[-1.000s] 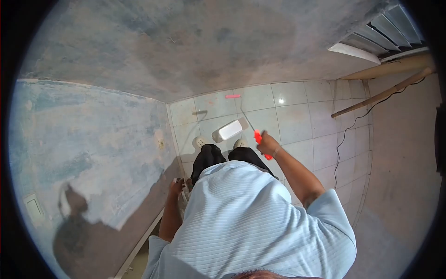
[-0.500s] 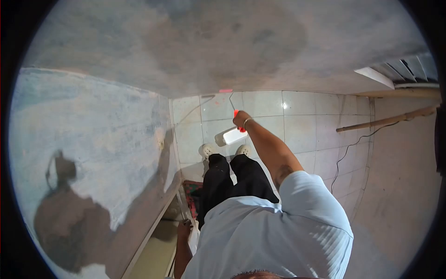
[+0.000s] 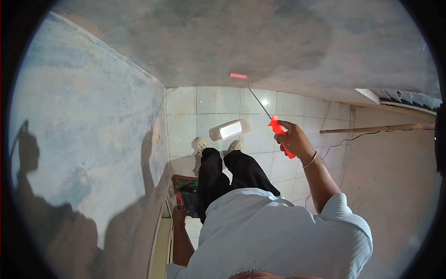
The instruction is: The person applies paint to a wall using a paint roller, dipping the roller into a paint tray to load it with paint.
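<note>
My right hand (image 3: 299, 140) is closed around the orange-red handle of a small paint roller (image 3: 284, 139). Its thin metal rod runs up and left to a pink roller head (image 3: 238, 75), which is at the lower part of the wall ahead (image 3: 223, 42); whether it touches cannot be made out. On the floor in front of my feet lies a pale tray (image 3: 215, 134) with white paint (image 3: 231, 130) in it. My left hand (image 3: 179, 212) hangs low at my side, near a patterned mat; its fingers are too small and dark to read.
A bluish patchy wall (image 3: 88, 139) rises on the left, with my shadow on it. A wooden pole (image 3: 371, 129) and a dark cable (image 3: 330, 148) are at the right. The patterned mat (image 3: 183, 181) lies beside my legs on the tiled floor (image 3: 181, 100).
My right hand has risen from close by the tray and moved right with the roller. The pink roller head has gone from the wall's foot to higher up. My left hand has shifted slightly forward.
</note>
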Tool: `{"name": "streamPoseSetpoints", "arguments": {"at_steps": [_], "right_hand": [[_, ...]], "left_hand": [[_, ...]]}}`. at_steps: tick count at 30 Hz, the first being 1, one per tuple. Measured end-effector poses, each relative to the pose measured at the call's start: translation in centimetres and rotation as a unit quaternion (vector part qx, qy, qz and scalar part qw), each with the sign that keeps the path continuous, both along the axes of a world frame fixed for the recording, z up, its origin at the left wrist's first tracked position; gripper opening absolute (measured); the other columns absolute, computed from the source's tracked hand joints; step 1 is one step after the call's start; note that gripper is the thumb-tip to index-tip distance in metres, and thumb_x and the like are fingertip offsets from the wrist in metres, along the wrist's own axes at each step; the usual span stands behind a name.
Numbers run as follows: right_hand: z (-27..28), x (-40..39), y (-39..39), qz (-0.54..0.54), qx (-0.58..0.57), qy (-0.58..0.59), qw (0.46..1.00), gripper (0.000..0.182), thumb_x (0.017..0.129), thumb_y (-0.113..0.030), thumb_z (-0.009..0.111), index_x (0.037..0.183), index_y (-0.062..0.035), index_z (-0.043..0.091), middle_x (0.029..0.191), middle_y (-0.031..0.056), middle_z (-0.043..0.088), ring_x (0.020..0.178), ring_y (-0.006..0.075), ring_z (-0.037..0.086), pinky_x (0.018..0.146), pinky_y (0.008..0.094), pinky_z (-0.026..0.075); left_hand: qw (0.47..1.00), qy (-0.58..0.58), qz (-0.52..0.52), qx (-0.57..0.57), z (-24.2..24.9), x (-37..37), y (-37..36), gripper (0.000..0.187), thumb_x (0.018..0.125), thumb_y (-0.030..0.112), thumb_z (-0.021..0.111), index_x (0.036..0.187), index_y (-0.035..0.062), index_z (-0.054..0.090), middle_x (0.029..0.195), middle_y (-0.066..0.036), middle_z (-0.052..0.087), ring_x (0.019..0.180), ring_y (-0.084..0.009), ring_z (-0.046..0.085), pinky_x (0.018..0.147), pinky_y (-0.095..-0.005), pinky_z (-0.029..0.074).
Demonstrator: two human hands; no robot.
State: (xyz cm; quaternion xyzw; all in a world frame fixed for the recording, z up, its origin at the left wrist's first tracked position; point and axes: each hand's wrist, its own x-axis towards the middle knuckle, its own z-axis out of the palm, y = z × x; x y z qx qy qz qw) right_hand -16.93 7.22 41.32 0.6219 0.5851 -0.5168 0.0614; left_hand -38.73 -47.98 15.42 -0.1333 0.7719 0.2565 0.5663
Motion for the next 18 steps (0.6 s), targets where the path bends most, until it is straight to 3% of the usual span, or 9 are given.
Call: {"name": "streamPoseSetpoints", "arguments": {"at_steps": [2,7,8,10,13,15,18], "right_hand": [[-2.3,-0.9,0.2,0.012,-0.006,-0.014,1.0,0.03,0.078,-0.009,0.059,0.106,0.0017,0.059,0.066,0.0079,0.061,0.051,0.0147,0.06,0.047,0.0307,0.047],[-26.1,-4.4,6.0,0.025,-0.034,-0.016,0.999,0.015,0.075,-0.007,0.058,0.085,0.0038,0.058,0.066,0.0116,0.062,0.055,0.0199,0.064,0.048,0.0344,0.049],[-33.3,-3.9,7.7,0.086,-0.044,-0.053,0.994,0.043,0.077,-0.005,0.062,0.119,0.0036,0.053,0.071,0.0106,0.062,0.053,0.0184,0.059,0.046,0.0328,0.048],[-31.9,-5.7,7.9,0.053,-0.082,-0.06,0.993,0.042,0.077,-0.005,0.063,0.117,0.0043,0.054,0.07,0.0109,0.062,0.052,0.0191,0.059,0.047,0.0335,0.048],[-27.7,-5.7,5.5,-0.021,-0.048,-0.025,0.998,0.041,0.079,-0.005,0.061,0.118,0.003,0.055,0.069,0.0111,0.062,0.052,0.0176,0.058,0.046,0.0331,0.047],[-19.0,-4.2,2.7,-0.046,-0.015,-0.01,0.999,0.035,0.076,-0.007,0.06,0.11,0.003,0.059,0.067,0.0121,0.063,0.053,0.0197,0.062,0.048,0.0349,0.048],[-6.5,-2.6,-0.5,-0.031,-0.011,-0.019,0.999,0.042,0.076,-0.009,0.062,0.117,0.0005,0.057,0.067,0.01,0.063,0.051,0.0156,0.06,0.046,0.0313,0.047]], "left_hand": [[0.999,-0.024,-0.014,0.017,-0.9,-0.7,0.9,0.038,0.088,0.028,0.058,0.113,0.0001,0.056,0.091,-0.008,0.063,0.075,-0.0158,0.062,0.06,-0.0299,0.048],[0.997,0.011,-0.07,0.029,3.1,-2.9,6.9,0.038,0.088,0.028,0.059,0.115,0.0014,0.055,0.093,-0.009,0.061,0.082,-0.017,0.061,0.065,-0.032,0.051],[0.997,0.009,-0.069,0.031,2.5,-3.4,6.9,0.038,0.088,0.028,0.059,0.115,0.0014,0.055,0.093,-0.009,0.061,0.082,-0.017,0.061,0.065,-0.032,0.051],[0.999,0.022,-0.001,0.037,2.2,-3.8,5.1,0.04,0.089,0.028,0.058,0.117,-0.0003,0.053,0.095,-0.011,0.06,0.082,-0.0192,0.061,0.066,-0.0318,0.052],[1.0,0.008,-0.026,0.014,1.7,-4.7,3.4,0.041,0.09,0.029,0.058,0.117,-0.002,0.052,0.097,-0.013,0.059,0.082,-0.0204,0.062,0.065,-0.0311,0.053],[1.0,-0.003,-0.014,0.012,0.9,-4.9,2.9,0.042,0.09,0.029,0.058,0.117,-0.0025,0.051,0.1,-0.014,0.059,0.08,-0.0214,0.062,0.064,-0.031,0.053],[0.999,-0.035,-0.004,-0.004,-0.1,-4.2,3.5,0.043,0.089,0.029,0.058,0.118,-0.0023,0.051,0.1,-0.014,0.059,0.078,-0.0206,0.062,0.065,-0.0311,0.052]]}}
